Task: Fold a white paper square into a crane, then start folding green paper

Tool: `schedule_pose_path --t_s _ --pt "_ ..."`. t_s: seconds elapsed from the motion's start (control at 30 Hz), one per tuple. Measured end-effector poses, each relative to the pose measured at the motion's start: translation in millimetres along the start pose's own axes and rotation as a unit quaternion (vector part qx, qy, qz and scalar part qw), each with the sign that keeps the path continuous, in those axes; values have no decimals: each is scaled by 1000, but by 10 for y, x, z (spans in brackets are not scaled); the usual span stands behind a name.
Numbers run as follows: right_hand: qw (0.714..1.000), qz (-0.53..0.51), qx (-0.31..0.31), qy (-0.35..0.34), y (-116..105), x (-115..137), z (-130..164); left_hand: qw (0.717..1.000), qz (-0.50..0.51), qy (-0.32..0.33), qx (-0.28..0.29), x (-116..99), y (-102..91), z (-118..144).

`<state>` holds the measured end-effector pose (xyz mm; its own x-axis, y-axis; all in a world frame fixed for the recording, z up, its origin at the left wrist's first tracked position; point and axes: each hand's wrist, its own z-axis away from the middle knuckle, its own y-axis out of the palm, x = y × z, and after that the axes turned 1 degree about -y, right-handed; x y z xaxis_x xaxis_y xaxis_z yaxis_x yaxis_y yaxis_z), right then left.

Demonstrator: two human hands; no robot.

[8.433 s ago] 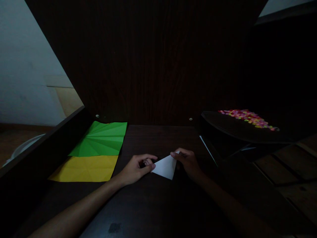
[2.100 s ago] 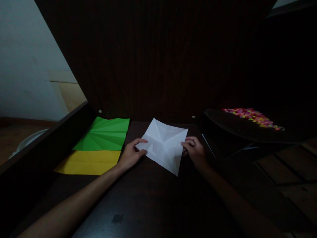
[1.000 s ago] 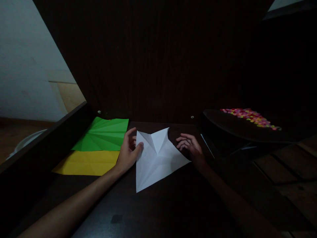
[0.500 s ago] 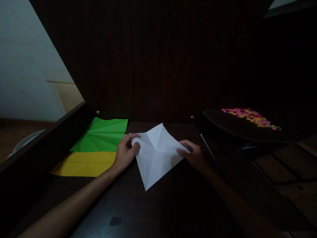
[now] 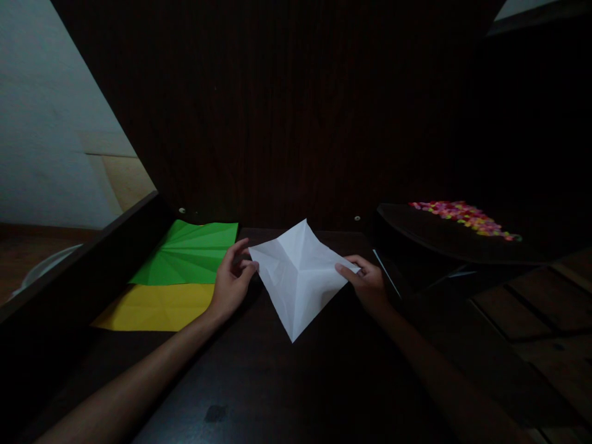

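Head view — creased white paper sheet (image 5: 300, 277) held over dark bench (image 5: 296, 382), corner pointing down. Left hand (image 5: 231, 285) pinches left corner; right hand (image 5: 367, 285) pinches right corner. Green sheet (image 5: 192, 256), yellow sheet (image 5: 160, 307) lie left — no legible writing.

The left hand (image 5: 230, 285) and right hand (image 5: 367, 285) pinched opposite corners of a creased white paper (image 5: 300, 277) above the dark table (image 5: 287, 382); green paper (image 5: 189, 253) and yellow paper (image 5: 157, 306) lay left.
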<state>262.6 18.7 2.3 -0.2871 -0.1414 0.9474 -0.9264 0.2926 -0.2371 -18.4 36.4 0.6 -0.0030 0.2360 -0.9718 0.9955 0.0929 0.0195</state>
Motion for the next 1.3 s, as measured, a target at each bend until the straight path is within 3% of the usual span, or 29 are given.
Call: schedule_pose_path --t_s 0.2,0.47,0.7,0.93,1.1,1.23,1.3 --pt "1000 -17 -17 21 35 31 37 998 39 -13 42 48 48 22" --pt "993 -108 -13 42 107 -40 38 981 -43 -95 161 35 53 96" --pt "978 -188 8 89 129 -101 48 961 -9 -137 239 -11 62 121" --pt "972 -204 5 115 54 -83 12 968 45 -173 175 54 43 97" --pt "971 -231 6 55 28 -37 -18 977 99 -155 105 15 32 16" --pt "975 -221 -13 13 20 -98 -46 973 109 -170 110 -43 -18 -49" --pt "979 -204 -5 -6 8 -151 -61 957 106 -210 171 -83 -54 -60"
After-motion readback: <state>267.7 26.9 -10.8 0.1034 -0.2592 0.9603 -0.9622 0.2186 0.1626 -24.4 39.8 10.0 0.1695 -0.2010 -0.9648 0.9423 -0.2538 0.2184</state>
